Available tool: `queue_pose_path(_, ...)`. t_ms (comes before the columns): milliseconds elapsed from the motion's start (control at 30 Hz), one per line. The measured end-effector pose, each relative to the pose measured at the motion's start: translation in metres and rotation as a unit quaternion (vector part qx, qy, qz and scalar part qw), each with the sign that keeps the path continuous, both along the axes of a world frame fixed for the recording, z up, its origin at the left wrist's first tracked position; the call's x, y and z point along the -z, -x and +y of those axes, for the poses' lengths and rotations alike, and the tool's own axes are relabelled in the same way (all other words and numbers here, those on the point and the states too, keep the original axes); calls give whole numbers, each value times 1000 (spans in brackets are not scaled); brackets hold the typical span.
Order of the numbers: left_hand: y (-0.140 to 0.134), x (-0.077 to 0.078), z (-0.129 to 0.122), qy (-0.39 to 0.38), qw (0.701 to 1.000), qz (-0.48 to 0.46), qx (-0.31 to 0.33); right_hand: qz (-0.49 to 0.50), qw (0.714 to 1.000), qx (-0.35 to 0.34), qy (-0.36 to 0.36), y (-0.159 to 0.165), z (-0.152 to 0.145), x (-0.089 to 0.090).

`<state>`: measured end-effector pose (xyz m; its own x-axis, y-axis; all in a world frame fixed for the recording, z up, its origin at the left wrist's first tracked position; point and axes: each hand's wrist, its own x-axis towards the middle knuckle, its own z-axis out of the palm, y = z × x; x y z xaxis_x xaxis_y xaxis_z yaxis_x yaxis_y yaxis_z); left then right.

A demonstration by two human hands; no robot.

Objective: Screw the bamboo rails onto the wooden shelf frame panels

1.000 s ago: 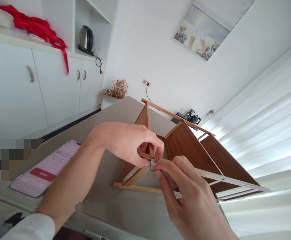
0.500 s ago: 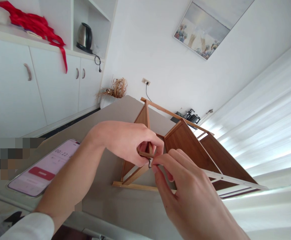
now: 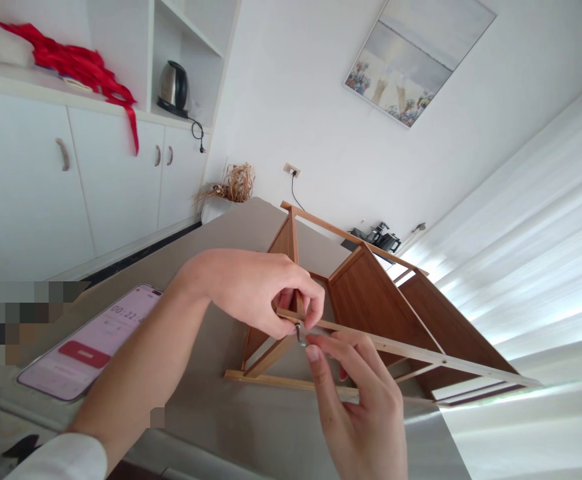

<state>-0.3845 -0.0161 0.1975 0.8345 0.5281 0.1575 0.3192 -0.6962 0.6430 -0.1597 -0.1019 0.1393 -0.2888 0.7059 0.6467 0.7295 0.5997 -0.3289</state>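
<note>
A wooden shelf frame (image 3: 385, 345) with brown panels lies on its side on the table. My left hand (image 3: 255, 287) is closed around the near end of its upper rail, fingers curled over the wood. Just below those fingertips, a small bent metal hex key (image 3: 300, 335) meets the rail end. My right hand (image 3: 358, 393) pinches the key's free arm between thumb and forefinger, the other fingers curled. What the key's tip sits in is hidden by my left fingers.
A phone (image 3: 83, 353) showing a running timer lies on the grey table (image 3: 231, 233), left of my forearm. White cabinets (image 3: 15, 193) with a kettle (image 3: 173, 90) and red cloth (image 3: 71, 60) stand at the left. A white curtain (image 3: 545, 233) hangs at the right.
My right hand has swung lower and turned, uncovering more of the rail and the key. The key's arm now points down and right. My left hand keeps its hold.
</note>
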Motion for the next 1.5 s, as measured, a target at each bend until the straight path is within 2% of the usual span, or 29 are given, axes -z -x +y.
queue_pose_path(167, 0, 0, 0, 5, 1000, 6, -9, 38, 999, -11, 2, 4, -1, 16)
queue_pose_path(400, -1, 0, 0, 0, 1000, 8, -13, 69, 996, -48, -13, 6, 1, 23)
queue_pose_path(533, -1, 0, 0, 1, 1000, 6, -15, 37, 997, -44, -48, 4, 3, 22)
queue_pose_path(933, -1, 0, 0, -2, 1000, 7, -13, -99, 989, -44, -95, 1, 1, -8)
queue_pose_path(1233, 1, 4, 6, 8, 1000, -6, 10, -169, 981, -51, -80, 3, 0, -25)
queue_pose_path(1500, 0, 3, 4, 10, 1000, -1, 2, -217, 972, -66, -52, 7, -2, -42)
